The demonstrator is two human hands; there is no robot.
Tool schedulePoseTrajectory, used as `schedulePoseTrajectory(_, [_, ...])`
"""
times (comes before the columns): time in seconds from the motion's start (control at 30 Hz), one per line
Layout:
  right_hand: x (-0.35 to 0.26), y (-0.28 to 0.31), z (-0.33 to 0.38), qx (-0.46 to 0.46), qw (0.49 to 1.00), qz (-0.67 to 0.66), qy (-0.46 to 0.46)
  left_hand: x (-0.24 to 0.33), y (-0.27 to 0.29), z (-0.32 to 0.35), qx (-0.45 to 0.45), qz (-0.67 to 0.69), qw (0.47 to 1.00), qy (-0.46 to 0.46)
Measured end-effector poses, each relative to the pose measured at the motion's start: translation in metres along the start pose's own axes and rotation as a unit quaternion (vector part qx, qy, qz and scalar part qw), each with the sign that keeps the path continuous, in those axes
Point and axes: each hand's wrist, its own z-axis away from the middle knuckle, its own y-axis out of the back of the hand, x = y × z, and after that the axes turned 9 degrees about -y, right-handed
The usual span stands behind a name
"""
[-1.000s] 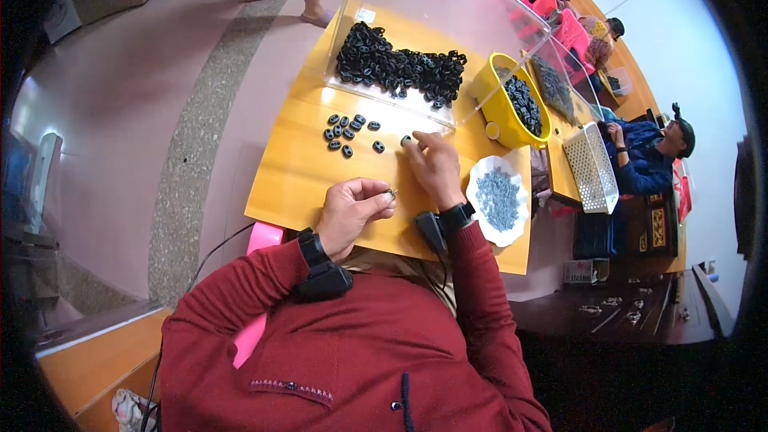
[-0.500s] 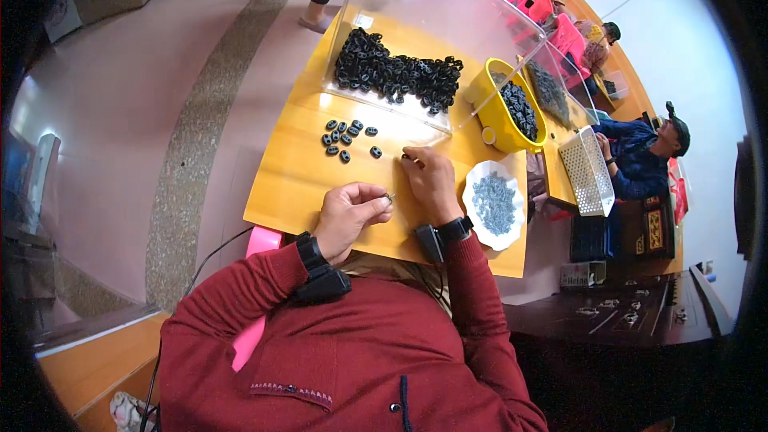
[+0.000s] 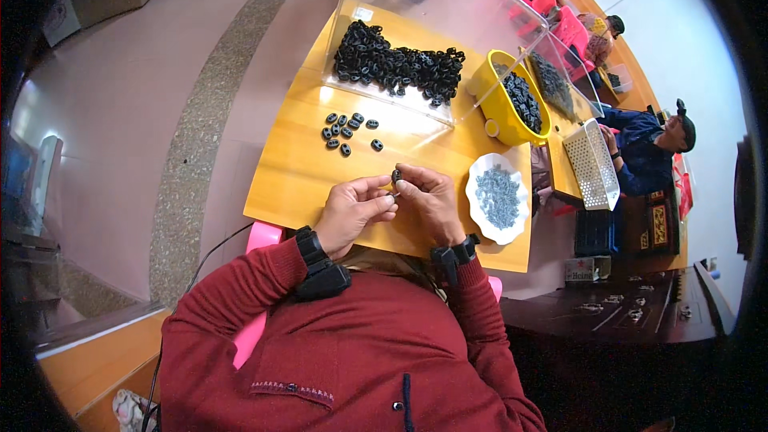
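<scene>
My left hand [image 3: 346, 212] and my right hand [image 3: 434, 198] meet above the table's near part, fingertips almost touching. Between the thumb and fingers of the right one is a small black oval piece [image 3: 397, 176]. The left fingertips pinch a tiny thin piece [image 3: 395, 196], too small to name, close beneath the black one. Whether the two pieces touch, I cannot tell. Ahead and to the left lie several loose black oval pieces with two holes [image 3: 346, 149], some bunched together and two set apart. Right of my hands, a white scalloped dish [image 3: 474, 212] holds many small greyish translucent pieces.
A clear plastic bin [image 3: 392, 106] with a heap of black pieces [image 3: 392, 60] stands on the wooden table [image 3: 288, 184]. Beside it is a yellow tub [image 3: 486, 100] of dark pieces. A white perforated basket [image 3: 590, 166] and a co-worker [image 3: 640, 148] are farther right.
My right hand has drawn back toward me with the black oval piece and now meets the left hand. The left hand has barely moved.
</scene>
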Motion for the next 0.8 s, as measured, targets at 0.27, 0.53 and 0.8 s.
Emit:
schedulePoseTrajectory(0.27, [0.003,-0.006,0.000,0.036,0.999,-0.004,0.003,-0.004,0.002,-0.001,-0.015,-0.006,1.000,0.001])
schedulePoseTrajectory(0.53, [0.004,-0.012,0.001,0.063,0.997,0.046,0.026,-0.005,0.003,-0.002,-0.026,0.003,1.000,-0.007])
schedulePoseTrajectory(0.8, [0.005,-0.008,0.001,0.036,0.996,0.057,0.058,-0.003,0.001,-0.001,-0.022,0.006,1.000,-0.010])
